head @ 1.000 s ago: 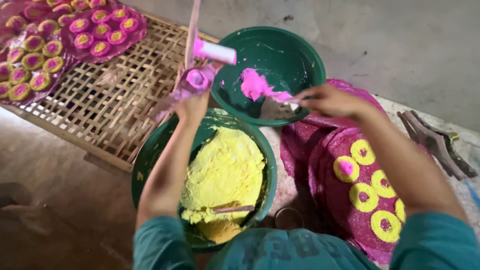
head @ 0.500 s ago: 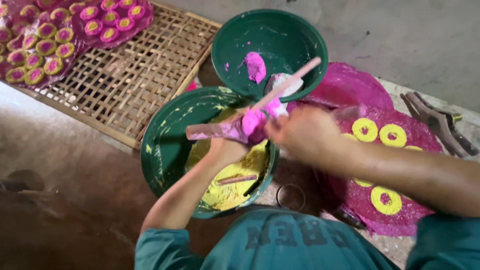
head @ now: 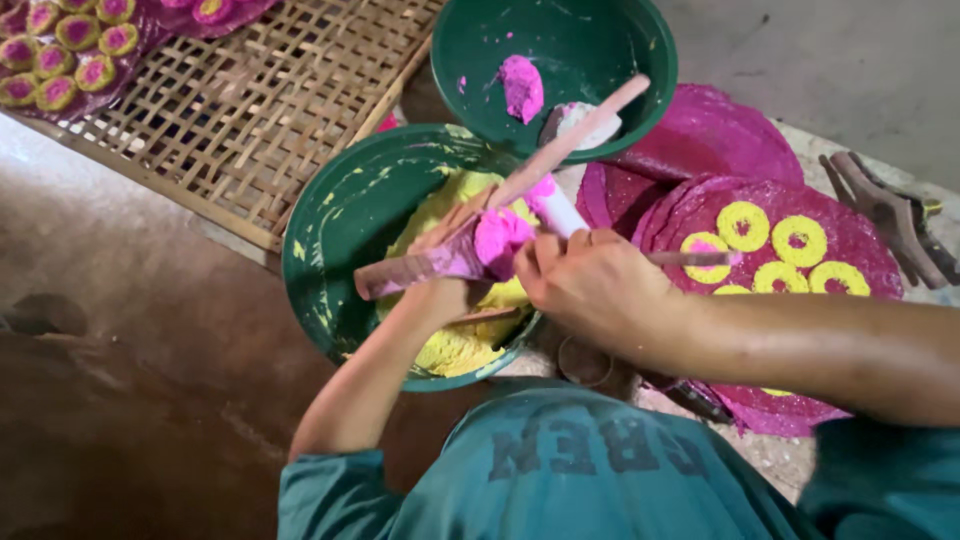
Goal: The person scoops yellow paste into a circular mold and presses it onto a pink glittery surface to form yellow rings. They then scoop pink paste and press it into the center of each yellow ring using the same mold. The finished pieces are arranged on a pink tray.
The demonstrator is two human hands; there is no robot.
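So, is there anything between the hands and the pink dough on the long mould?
Nothing visible is between them. The left hand holds the long mould from below, over the bowl of yellow dough. The right hand presses straight on the pink dough and holds a thin stick.

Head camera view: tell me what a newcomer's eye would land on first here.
At centre, the left hand grips a long wooden tool smeared with bright pink paste, while the right hand works at that paste. Beneath them sits a green bowl of yellow paste. To the right, yellow rings lie on a magenta sheet.
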